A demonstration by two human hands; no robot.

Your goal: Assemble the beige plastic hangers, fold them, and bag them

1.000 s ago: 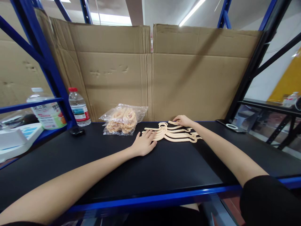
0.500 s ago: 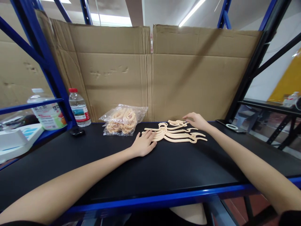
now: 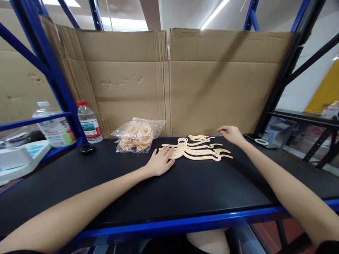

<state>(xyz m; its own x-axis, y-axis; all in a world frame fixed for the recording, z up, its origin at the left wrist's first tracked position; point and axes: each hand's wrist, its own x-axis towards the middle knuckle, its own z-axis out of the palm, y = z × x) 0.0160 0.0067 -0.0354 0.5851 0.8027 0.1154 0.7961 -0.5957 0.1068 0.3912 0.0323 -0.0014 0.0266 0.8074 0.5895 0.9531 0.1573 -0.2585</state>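
A bundle of cream-coloured, cord-like strips (image 3: pixel 200 152) lies on the black tabletop, gathered at the left and fanned out to the right, where the ends loop and curl. My left hand (image 3: pixel 160 162) rests flat on the left end of the bundle, fingers stretched out over the strips. A small tangle of the same strips (image 3: pixel 198 137) lies at the bundle's far side. To the right of that tangle, my right hand (image 3: pixel 231 134) hovers apart from the strips, fingers loosely extended, with nothing seen in them.
A clear plastic bag (image 3: pixel 139 135) of similar cream coils stands left of the strips. Further left are a red-capped water bottle (image 3: pixel 90 124) and a black mouse-like object (image 3: pixel 87 149). A phone with a white ring (image 3: pixel 261 141) lies at the right. Cardboard (image 3: pixel 217 84) walls the back.
My right hand has moved a little to the right, away from the far ends of the strips. My left hand stays on the bundle. The view has shifted very slightly.
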